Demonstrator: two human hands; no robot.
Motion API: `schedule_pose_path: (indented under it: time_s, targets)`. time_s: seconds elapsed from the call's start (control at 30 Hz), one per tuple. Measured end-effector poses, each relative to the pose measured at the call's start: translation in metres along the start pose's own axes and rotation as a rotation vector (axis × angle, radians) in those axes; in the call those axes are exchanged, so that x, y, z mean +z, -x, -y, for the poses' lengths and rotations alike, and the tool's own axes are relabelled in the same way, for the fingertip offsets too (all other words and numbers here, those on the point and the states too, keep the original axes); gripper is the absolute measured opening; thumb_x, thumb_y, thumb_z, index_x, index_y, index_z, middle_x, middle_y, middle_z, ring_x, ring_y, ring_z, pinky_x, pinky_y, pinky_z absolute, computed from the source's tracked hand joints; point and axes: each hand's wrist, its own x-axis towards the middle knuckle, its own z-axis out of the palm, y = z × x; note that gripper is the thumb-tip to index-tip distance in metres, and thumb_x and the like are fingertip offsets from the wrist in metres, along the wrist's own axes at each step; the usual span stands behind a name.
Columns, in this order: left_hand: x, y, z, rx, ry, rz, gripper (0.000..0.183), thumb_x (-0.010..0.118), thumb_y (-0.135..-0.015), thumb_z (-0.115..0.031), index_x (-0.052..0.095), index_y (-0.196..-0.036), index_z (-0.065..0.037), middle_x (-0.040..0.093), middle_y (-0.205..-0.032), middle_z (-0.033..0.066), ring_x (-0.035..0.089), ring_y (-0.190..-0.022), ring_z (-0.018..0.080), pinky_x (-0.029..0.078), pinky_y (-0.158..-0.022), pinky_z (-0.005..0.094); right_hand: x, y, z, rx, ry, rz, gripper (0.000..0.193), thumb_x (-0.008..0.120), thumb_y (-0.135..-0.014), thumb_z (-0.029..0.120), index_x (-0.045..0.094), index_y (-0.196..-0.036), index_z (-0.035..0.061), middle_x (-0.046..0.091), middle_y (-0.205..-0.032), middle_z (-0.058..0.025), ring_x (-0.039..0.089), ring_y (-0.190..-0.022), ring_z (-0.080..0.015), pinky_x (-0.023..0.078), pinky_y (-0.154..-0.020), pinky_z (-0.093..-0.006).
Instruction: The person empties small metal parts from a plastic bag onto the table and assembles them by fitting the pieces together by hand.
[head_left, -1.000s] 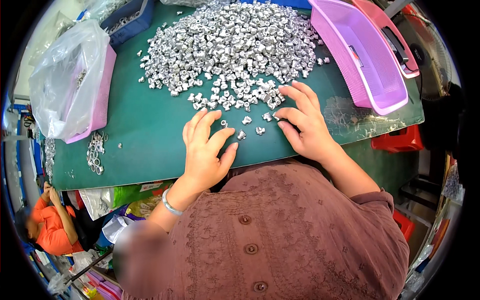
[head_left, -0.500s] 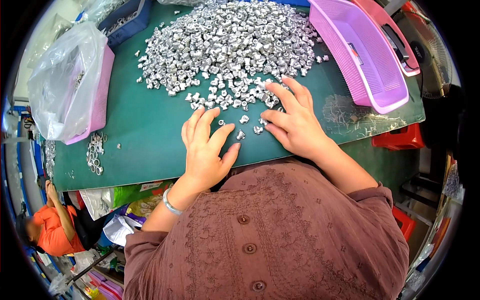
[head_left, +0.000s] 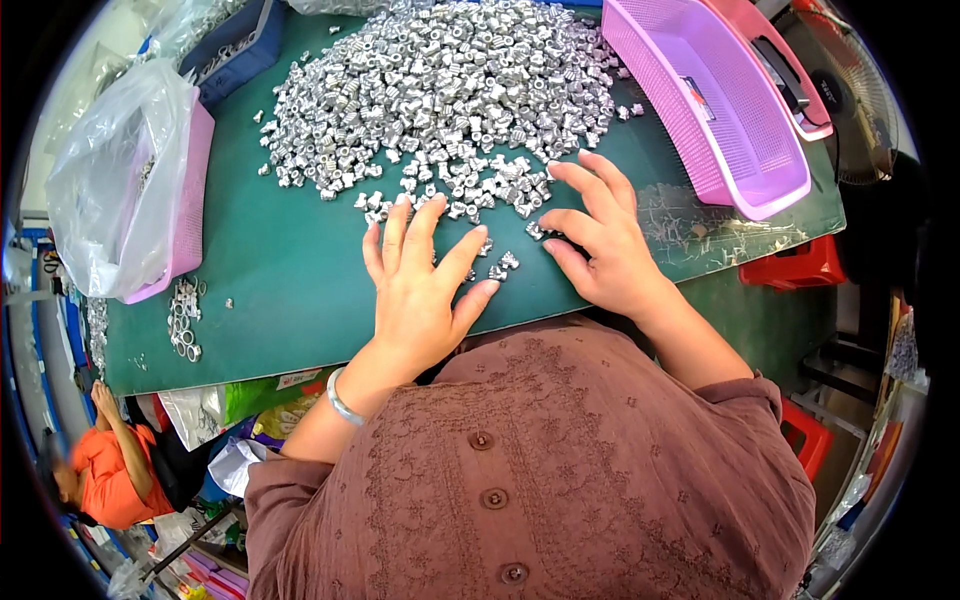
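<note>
A large heap of small silver metal fittings (head_left: pixel 440 95), ribbed and some with a round hole, covers the far middle of the green table (head_left: pixel 280 265). My left hand (head_left: pixel 415 290) lies palm down at the near edge of the heap, fingers spread, partly covering a few loose pieces. My right hand (head_left: pixel 612 255) is opposite, its fingers apart and curved. One loose fitting (head_left: pixel 534 230) sits at its index fingertip. Between the two hands lie several more loose fittings (head_left: pixel 502 266), near my left thumb and index finger. Neither hand has a piece lifted off the table.
A purple mesh basket (head_left: pixel 765 195) stands at the right, beside a pink basket and a fan (head_left: pixel 835 95). At the left are a pink basket (head_left: pixel 190 215) with a plastic bag, a blue bin (head_left: pixel 245 65) and metal rings (head_left: pixel 184 325). A person in orange (head_left: pixel 115 475) is beyond.
The view has shifted slightly. The loose fittings between my hands lie in a different arrangement, and my left fingers reach over some of them. My right thumb and index finger are wider apart.
</note>
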Motion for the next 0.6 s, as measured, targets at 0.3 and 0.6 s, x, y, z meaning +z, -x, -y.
schedule_pose_path:
  time_s: [0.3,0.6]
  targets:
    - [0.002,-0.002,0.0,0.034,0.03,-0.025,0.038,0.076,-0.076,-0.023,0.067,-0.111,-0.013,0.047,-0.137,0.0153,0.033,-0.134,0.0425,0.019,-0.109,0.0565,-0.002,0.003,0.002,-0.07,-0.057,0.028,0.022,0.074,-0.071,0.006,0.069,-0.092,0.0097,0.052,-0.133,-0.0119,0.038,-0.128,-0.0401,0.033,-0.103,-0.0516]
    - [0.008,-0.009,-0.006,0.156,0.094,-0.077,0.044,0.076,-0.072,-0.017,0.065,-0.112,-0.005,0.057,-0.121,0.0136,0.049,-0.117,0.0349,0.033,-0.101,0.0467,-0.007,0.012,-0.009,0.071,-0.068,-0.066,0.016,0.071,-0.074,0.003,0.068,-0.088,0.0089,0.055,-0.129,-0.0113,0.041,-0.129,-0.0401,0.032,-0.104,-0.0499]
